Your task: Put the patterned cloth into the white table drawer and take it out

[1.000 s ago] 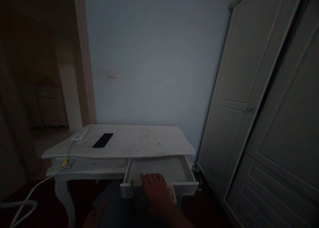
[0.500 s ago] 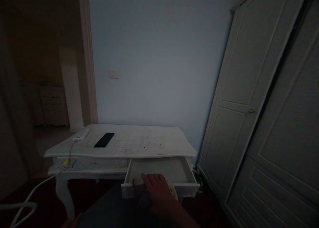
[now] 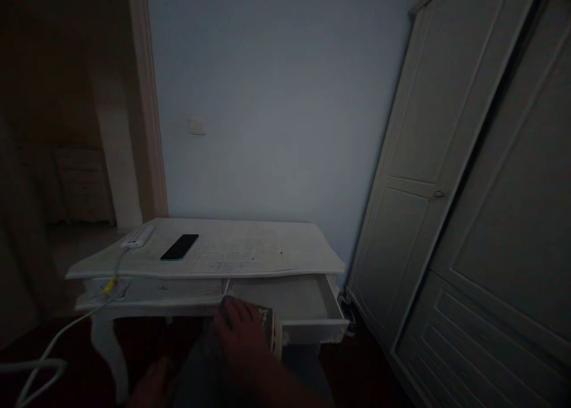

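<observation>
My right hand [image 3: 243, 336] is closed over a thick book [image 3: 266, 323] with a dark, pale-patterned cover and light page edges. Under its fingertips shows a dark rounded thing [image 3: 226, 310], too dim to name. Just behind the book, the right-hand drawer [image 3: 289, 298] of the white desk is pulled out, and its visible floor is bare. Low down at the left, my left hand [image 3: 154, 381] is blurred and dark near my leg, with its fingers not clear.
On the white desk [image 3: 245, 241] lie a black phone [image 3: 179, 247] and a white power strip [image 3: 138, 237], whose cable [image 3: 57, 336] hangs off the left side. A white wardrobe [image 3: 401, 188] stands at the right; a doorway opens at the left.
My right hand has moved left with the book, from the drawer's front to its left corner, so more cover shows. My left hand has come up a little and further into view.
</observation>
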`<action>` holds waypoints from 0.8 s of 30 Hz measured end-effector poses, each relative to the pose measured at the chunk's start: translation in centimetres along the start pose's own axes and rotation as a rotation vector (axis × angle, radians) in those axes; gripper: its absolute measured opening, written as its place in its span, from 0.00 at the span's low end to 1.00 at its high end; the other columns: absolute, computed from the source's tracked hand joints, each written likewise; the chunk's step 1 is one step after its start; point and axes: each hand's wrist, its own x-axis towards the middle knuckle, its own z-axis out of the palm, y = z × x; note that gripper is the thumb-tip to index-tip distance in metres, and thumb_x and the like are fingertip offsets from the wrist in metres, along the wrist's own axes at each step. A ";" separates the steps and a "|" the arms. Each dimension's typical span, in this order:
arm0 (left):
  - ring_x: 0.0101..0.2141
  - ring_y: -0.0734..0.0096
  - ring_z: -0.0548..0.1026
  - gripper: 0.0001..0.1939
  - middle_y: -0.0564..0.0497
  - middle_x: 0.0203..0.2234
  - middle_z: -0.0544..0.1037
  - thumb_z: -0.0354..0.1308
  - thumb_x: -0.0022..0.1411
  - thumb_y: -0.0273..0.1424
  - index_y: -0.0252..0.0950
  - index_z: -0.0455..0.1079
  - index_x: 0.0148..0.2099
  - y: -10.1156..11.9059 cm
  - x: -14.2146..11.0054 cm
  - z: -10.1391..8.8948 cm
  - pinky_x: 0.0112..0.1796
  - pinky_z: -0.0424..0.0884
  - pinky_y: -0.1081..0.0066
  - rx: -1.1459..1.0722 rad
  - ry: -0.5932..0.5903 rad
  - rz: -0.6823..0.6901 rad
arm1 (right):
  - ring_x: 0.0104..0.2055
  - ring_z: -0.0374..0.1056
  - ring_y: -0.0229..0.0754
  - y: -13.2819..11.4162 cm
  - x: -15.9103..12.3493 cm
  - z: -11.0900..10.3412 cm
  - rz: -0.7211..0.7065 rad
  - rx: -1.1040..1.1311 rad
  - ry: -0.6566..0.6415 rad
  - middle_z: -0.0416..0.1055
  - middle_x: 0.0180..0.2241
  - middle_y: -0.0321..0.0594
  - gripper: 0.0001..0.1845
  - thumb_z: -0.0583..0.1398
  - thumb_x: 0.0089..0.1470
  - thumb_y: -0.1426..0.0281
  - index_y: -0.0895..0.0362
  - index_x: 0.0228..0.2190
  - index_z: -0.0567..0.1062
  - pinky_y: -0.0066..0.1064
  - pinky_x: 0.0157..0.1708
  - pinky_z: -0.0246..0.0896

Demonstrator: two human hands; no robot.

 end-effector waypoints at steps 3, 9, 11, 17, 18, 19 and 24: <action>0.48 0.54 0.81 0.18 0.47 0.44 0.82 0.49 0.70 0.47 0.42 0.74 0.48 4.9 2.3 -2.4 0.52 0.78 0.55 -0.358 0.234 0.221 | 0.71 0.54 0.58 0.1 -1.3 1.9 -0.124 -0.080 0.074 0.55 0.72 0.56 0.41 0.60 0.66 0.59 0.60 0.72 0.53 0.54 0.69 0.52; 0.45 0.57 0.79 0.23 0.46 0.41 0.81 0.45 0.75 0.50 0.42 0.74 0.44 16.0 5.0 -8.0 0.50 0.76 0.58 -0.410 0.153 0.485 | 0.65 0.61 0.51 1.7 -2.5 2.6 -0.362 -0.142 0.108 0.68 0.65 0.45 0.31 0.59 0.68 0.58 0.53 0.67 0.63 0.47 0.68 0.54; 0.48 0.57 0.77 0.23 0.46 0.44 0.82 0.45 0.76 0.49 0.42 0.76 0.47 17.2 5.8 -8.0 0.54 0.73 0.56 -0.313 0.065 0.574 | 0.68 0.56 0.52 2.0 -2.5 1.8 -0.406 -0.117 0.068 0.66 0.66 0.44 0.34 0.61 0.66 0.53 0.53 0.67 0.62 0.47 0.69 0.52; 0.54 0.59 0.74 0.24 0.48 0.51 0.81 0.40 0.78 0.45 0.43 0.76 0.52 14.2 7.4 -5.7 0.61 0.68 0.53 -0.145 -0.099 0.693 | 0.66 0.58 0.65 3.9 -2.9 0.9 0.027 -0.136 0.016 0.58 0.70 0.54 0.57 0.73 0.48 0.53 0.46 0.71 0.53 0.58 0.60 0.56; 0.55 0.58 0.73 0.23 0.47 0.53 0.80 0.41 0.78 0.45 0.43 0.75 0.56 13.6 7.4 -5.5 0.61 0.67 0.53 -0.149 -0.108 0.670 | 0.62 0.62 0.64 4.1 -2.9 1.3 0.071 -0.152 -0.003 0.62 0.67 0.56 0.59 0.74 0.46 0.55 0.47 0.71 0.52 0.57 0.57 0.59; 0.57 0.57 0.73 0.23 0.46 0.55 0.79 0.43 0.78 0.46 0.43 0.72 0.60 13.1 7.2 -5.4 0.62 0.67 0.52 -0.157 -0.112 0.636 | 0.57 0.65 0.62 4.2 -2.8 1.6 0.096 -0.165 -0.017 0.66 0.63 0.56 0.57 0.74 0.47 0.58 0.49 0.71 0.54 0.54 0.54 0.61; 0.65 0.44 0.67 0.42 0.40 0.66 0.71 0.66 0.62 0.53 0.42 0.62 0.71 13.2 5.6 -6.5 0.66 0.60 0.45 -0.080 -0.209 0.605 | 0.49 0.67 0.56 4.0 -2.0 3.0 0.223 -0.169 0.066 0.73 0.49 0.51 0.32 0.67 0.55 0.66 0.54 0.60 0.67 0.47 0.48 0.61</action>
